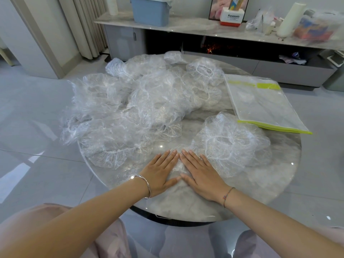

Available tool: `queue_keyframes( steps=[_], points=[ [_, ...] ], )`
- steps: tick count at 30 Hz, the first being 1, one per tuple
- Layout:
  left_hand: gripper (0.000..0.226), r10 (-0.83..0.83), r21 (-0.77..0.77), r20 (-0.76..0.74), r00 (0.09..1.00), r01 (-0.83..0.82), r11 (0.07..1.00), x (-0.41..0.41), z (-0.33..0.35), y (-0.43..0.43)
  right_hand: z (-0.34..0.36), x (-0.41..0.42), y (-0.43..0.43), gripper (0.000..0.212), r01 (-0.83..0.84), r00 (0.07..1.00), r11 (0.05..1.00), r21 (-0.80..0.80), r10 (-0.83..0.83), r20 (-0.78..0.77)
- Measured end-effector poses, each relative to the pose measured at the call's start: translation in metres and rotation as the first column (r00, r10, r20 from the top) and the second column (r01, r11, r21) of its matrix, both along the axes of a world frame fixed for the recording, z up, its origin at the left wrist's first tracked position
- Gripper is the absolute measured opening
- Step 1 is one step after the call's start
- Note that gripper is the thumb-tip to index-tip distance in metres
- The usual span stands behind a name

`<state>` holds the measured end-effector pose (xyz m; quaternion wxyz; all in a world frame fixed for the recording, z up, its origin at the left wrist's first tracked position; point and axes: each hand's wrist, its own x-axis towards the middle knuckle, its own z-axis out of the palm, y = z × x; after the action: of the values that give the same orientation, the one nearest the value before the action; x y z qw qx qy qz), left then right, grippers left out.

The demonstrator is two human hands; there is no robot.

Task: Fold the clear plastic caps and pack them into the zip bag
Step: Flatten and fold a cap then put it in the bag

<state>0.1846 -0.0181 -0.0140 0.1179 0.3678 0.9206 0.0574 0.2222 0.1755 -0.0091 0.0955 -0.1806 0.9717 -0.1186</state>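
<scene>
A round marble table (279, 183) carries a big heap of crumpled clear plastic caps (141, 101). One puffed-up cap (232, 142) lies apart at the right. A flattened cap (177, 170) lies at the near edge. My left hand (160, 174) and my right hand (201, 175) press flat on it, fingers straight, fingertips and thumbs almost meeting. The clear zip bag (264, 105) with lime-green edges lies flat at the table's right, beyond the puffed cap.
Behind the table runs a low grey cabinet (204, 28) with a blue bin (150, 11), a red-and-white box (231, 16) and bagged items. Glossy grey floor tiles (33, 127) surround the table. My lap in pink cloth (46, 220) sits below the table's near edge.
</scene>
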Motion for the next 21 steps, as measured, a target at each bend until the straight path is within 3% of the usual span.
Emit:
queue_keyframes(
  steps=[5, 9, 13, 16, 18, 21],
  points=[
    [0.091, -0.012, 0.05, -0.032, 0.999, 0.014, 0.999, -0.006, 0.01, -0.006, 0.007, 0.001, 0.003, 0.069, -0.019, 0.988, 0.998, -0.059, 0.009, -0.155],
    [0.053, 0.01, 0.173, -0.097, 0.995, 0.007, 0.985, -0.009, 0.02, -0.006, 0.009, 0.005, 0.001, 0.045, -0.056, 0.948, 0.996, -0.072, 0.03, -0.316],
    [0.038, 0.048, 0.131, -0.132, 0.99, -0.031, 0.991, -0.006, 0.034, -0.001, 0.011, 0.01, 0.001, 0.041, -0.031, 0.949, 0.995, -0.093, 0.0, -0.317],
    [0.032, 0.029, 0.291, -0.21, 0.977, 0.035, 0.956, 0.004, 0.038, 0.005, 0.013, 0.013, 0.001, 0.035, -0.022, 0.943, 0.992, -0.126, -0.021, -0.331],
    [0.038, 0.001, 0.372, -0.245, 0.97, 0.093, 0.924, 0.009, 0.038, 0.007, 0.016, 0.012, 0.002, 0.025, 0.01, 0.948, 0.985, -0.172, -0.064, -0.311],
    [0.052, -0.042, 0.313, -0.221, 0.974, 0.112, 0.943, 0.005, 0.031, 0.003, 0.019, 0.014, 0.01, 0.022, 0.117, 0.962, 0.951, -0.286, -0.18, -0.204]
  ],
)
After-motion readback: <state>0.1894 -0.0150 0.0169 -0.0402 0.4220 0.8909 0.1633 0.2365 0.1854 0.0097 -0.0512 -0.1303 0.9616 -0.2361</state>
